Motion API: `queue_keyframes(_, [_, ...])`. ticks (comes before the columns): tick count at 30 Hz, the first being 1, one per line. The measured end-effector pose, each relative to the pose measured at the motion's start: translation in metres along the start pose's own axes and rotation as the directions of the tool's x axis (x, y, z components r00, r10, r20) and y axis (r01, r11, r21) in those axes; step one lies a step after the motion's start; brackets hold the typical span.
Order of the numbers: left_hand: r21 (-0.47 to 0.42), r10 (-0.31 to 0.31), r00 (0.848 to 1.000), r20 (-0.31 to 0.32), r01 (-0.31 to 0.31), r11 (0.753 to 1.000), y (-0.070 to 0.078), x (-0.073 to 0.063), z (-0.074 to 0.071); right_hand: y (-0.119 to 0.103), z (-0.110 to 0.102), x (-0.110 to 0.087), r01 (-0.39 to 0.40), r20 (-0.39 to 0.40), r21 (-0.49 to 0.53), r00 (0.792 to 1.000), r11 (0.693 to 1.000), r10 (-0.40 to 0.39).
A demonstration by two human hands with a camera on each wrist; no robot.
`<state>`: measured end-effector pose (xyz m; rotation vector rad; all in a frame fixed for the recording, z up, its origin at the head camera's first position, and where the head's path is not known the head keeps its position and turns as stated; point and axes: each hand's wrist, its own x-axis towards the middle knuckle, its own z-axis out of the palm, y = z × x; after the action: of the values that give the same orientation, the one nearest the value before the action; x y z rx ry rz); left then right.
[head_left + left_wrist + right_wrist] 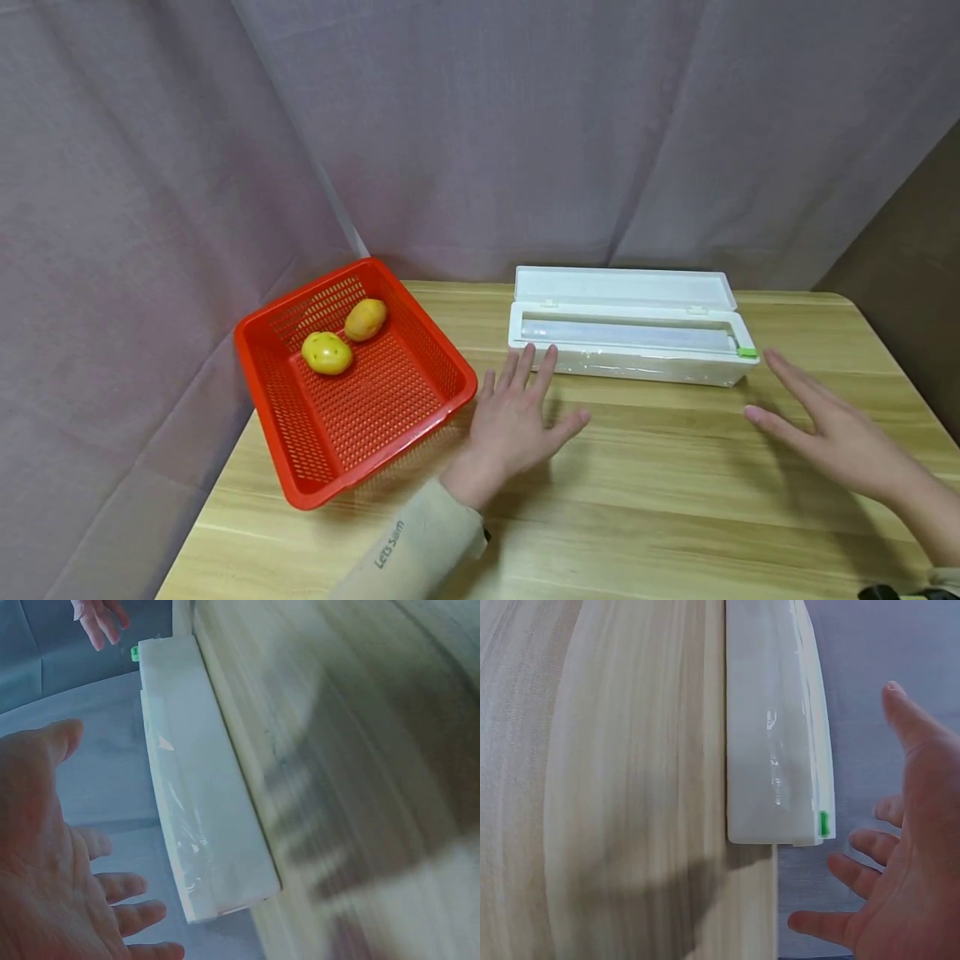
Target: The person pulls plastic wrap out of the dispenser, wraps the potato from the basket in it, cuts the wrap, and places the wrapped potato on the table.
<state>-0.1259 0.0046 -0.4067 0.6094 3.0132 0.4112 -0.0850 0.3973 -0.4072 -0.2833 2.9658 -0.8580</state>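
Observation:
A white cling film dispenser box [630, 358] lies along the back of the table, its lid [622, 287] raised. The film roll [630, 335] shows inside, and a green slide cutter [747, 352] sits at the right end. My left hand [517, 417] hovers with spread fingers near the box's left front corner; in the left wrist view a gap separates it from the box. Off the box's right end, my right hand [840, 433] is held with its fingers extended and nothing in them. The right wrist view shows that hand [900, 847] apart from the box.
A red plastic basket [378, 462] stands on the left of the wooden table [637, 517]. Inside it are two yellow potato-like items, one rounder [327, 353] and one longer [366, 320]. Grey cloth [480, 142] hangs behind the table and along its left side.

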Motion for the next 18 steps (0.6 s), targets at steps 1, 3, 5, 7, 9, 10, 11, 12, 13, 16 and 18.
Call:
queue_keyframes(1, [-0.002,-0.002,1.0,0.001,0.002,1.0,0.0,0.0,0.001,0.001,0.0,0.0,-0.011,0.008,0.009,1.0,1.0,0.01])
queue_keyframes(3, [-0.011,-0.007,1.0,0.0,0.007,1.0,-0.001,-0.001,0.004,0.002,0.002,0.001,-0.031,0.023,0.019,0.999,0.999,0.031])
queue_keyframes(5, [-0.034,-0.011,1.0,-0.008,0.011,0.999,-0.003,-0.002,0.007,0.004,0.003,0.002,-0.038,0.036,0.033,0.999,0.999,0.037])
queue_keyframes(7, [-0.069,-0.021,1.0,-0.014,0.02,0.997,-0.004,-0.002,0.009,0.007,0.004,0.003,-0.042,0.045,0.048,0.998,0.998,0.04])
queue_keyframes(9, [-0.128,-0.036,0.999,-0.014,0.034,0.991,-0.005,-0.003,0.012,0.01,0.005,0.004,-0.049,0.049,0.062,0.998,0.997,0.046])
queue_keyframes(10, [-0.165,-0.045,0.999,-0.014,0.042,0.985,-0.005,-0.003,0.013,0.011,0.006,0.004,-0.053,0.051,0.071,0.997,0.996,0.05])
queue_keyframes(11, [-0.197,-0.056,0.998,-0.012,0.053,0.979,-0.005,-0.003,0.014,0.012,0.007,0.004,-0.063,0.052,0.078,0.997,0.995,0.059])
queue_keyframes(12, [-0.231,-0.069,0.998,-0.011,0.065,0.971,-0.006,-0.002,0.016,0.014,0.008,0.004,-0.071,0.052,0.092,0.996,0.993,0.067])
queue_keyframes(13, [-0.264,-0.08,0.997,-0.008,0.076,0.962,-0.006,-0.002,0.017,0.014,0.009,0.004,-0.082,0.057,0.106,0.995,0.991,0.077])
queue_keyframes(16, [-0.354,-0.111,0.994,-0.011,0.1,0.93,-0.007,-0.001,0.02,0.017,0.012,0.004,-0.105,0.056,0.131,0.994,0.986,0.099])
queue_keyframes(18, [-0.408,-0.133,0.991,-0.011,0.117,0.905,-0.008,0.0,0.021,0.019,0.013,0.005,-0.105,0.05,0.152,0.994,0.983,0.098])
